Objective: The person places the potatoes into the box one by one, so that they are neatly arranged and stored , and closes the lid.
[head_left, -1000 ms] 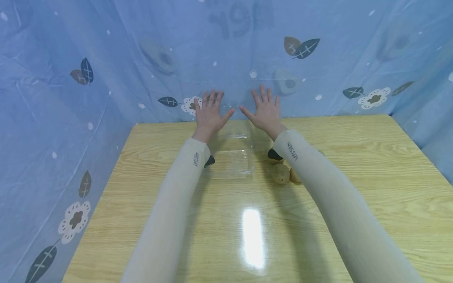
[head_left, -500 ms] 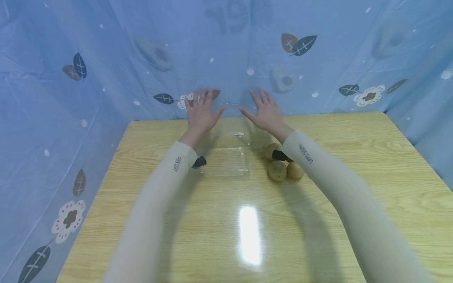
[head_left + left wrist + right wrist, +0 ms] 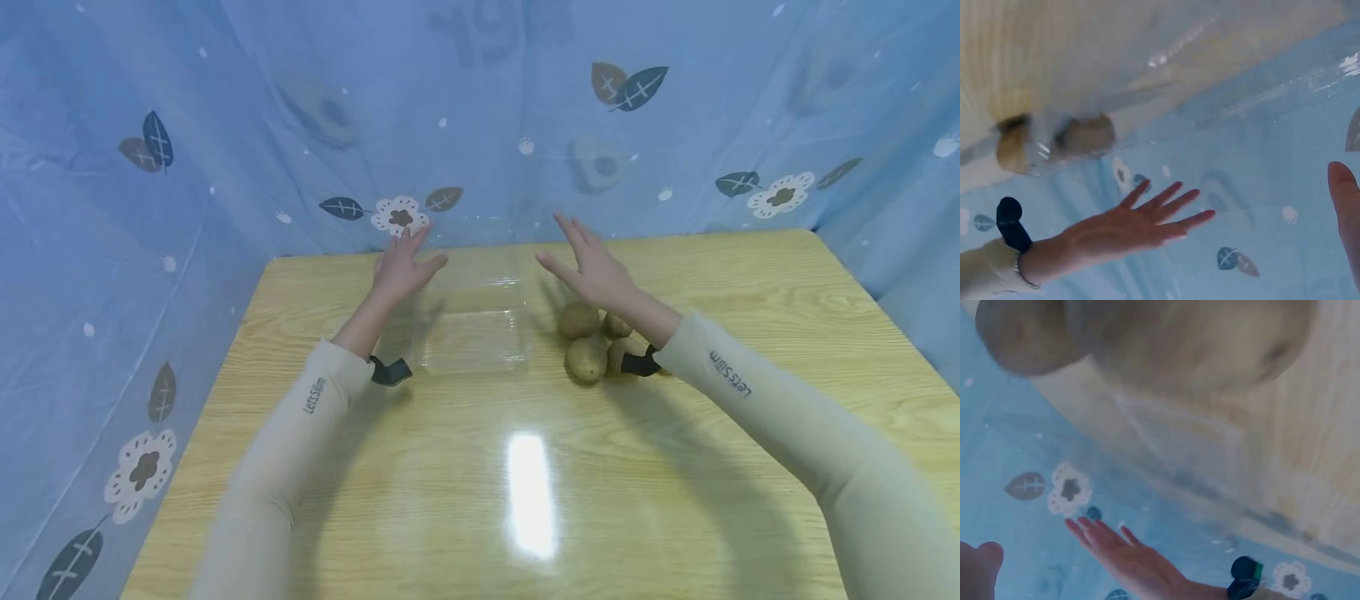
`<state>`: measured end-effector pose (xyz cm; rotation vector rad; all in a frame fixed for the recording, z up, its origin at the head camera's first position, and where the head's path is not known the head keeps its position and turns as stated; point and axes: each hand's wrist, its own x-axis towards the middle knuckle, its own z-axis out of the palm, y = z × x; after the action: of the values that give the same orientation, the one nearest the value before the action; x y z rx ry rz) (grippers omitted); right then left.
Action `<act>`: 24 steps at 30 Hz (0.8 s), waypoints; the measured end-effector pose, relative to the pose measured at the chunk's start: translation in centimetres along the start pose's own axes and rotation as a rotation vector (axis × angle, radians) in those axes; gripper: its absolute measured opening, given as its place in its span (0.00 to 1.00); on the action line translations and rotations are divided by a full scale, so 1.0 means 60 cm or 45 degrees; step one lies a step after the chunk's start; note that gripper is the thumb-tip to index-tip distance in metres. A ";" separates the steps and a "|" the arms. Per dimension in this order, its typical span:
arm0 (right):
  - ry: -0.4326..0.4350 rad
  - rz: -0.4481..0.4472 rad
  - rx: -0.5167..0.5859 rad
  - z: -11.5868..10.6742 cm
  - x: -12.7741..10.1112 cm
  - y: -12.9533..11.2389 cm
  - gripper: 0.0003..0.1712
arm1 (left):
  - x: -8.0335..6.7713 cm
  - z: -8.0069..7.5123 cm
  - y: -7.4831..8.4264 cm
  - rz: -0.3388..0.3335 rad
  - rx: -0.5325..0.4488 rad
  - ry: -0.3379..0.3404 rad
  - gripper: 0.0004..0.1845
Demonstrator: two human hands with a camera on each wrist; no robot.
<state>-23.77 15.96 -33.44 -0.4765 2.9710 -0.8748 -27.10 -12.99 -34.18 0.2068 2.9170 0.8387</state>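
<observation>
A clear plastic clamshell box (image 3: 480,346) lies open on the wooden table (image 3: 525,500), its lid (image 3: 480,250) standing up at the far side. My left hand (image 3: 401,265) hovers just left of the lid, fingers straight, holding nothing. On the other side my right hand (image 3: 592,268) is spread and empty, above several brown oval fruits (image 3: 587,358). The left wrist view shows the right hand (image 3: 1129,228) through the clear plastic, with two fruits (image 3: 1085,134) behind it. In the right wrist view a fruit (image 3: 1191,344) fills the top and the left hand (image 3: 1129,562) is below.
Blue plastic sheeting with leaf and flower prints (image 3: 225,150) walls the table at the back and on both sides. A bright light reflection (image 3: 531,492) lies on the glossy near half of the table. Black straps (image 3: 390,371) sit at both wrists.
Both hands have come away from the lid's top edge, drawing back toward me and apart. The lid stays upright, and more of the fruits now show.
</observation>
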 end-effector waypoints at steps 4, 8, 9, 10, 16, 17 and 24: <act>-0.015 -0.057 -0.009 0.005 -0.025 0.017 0.41 | -0.020 0.001 -0.016 0.021 -0.106 -0.014 0.37; -0.043 -0.087 0.016 0.012 -0.054 0.039 0.40 | -0.047 0.004 -0.030 -0.056 -0.296 -0.011 0.42; -0.049 -0.095 0.025 0.015 -0.062 0.044 0.40 | -0.055 0.005 -0.034 -0.089 -0.345 0.005 0.43; -0.055 -0.094 0.036 0.017 -0.072 0.049 0.40 | -0.064 0.005 -0.037 -0.125 -0.406 0.024 0.45; -0.056 -0.069 0.088 0.026 -0.117 0.079 0.38 | -0.097 0.009 -0.057 -0.193 -0.625 0.078 0.42; -0.050 -0.070 0.089 0.026 -0.120 0.082 0.37 | -0.099 0.009 -0.060 -0.200 -0.646 0.078 0.40; -0.003 -0.140 0.033 0.027 -0.115 0.092 0.30 | -0.102 0.008 -0.061 -0.333 -0.930 0.035 0.30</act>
<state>-18.64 21.50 -38.26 -0.6452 2.9513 -0.9195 -21.37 -16.79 -36.21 -0.2393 2.3687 1.7536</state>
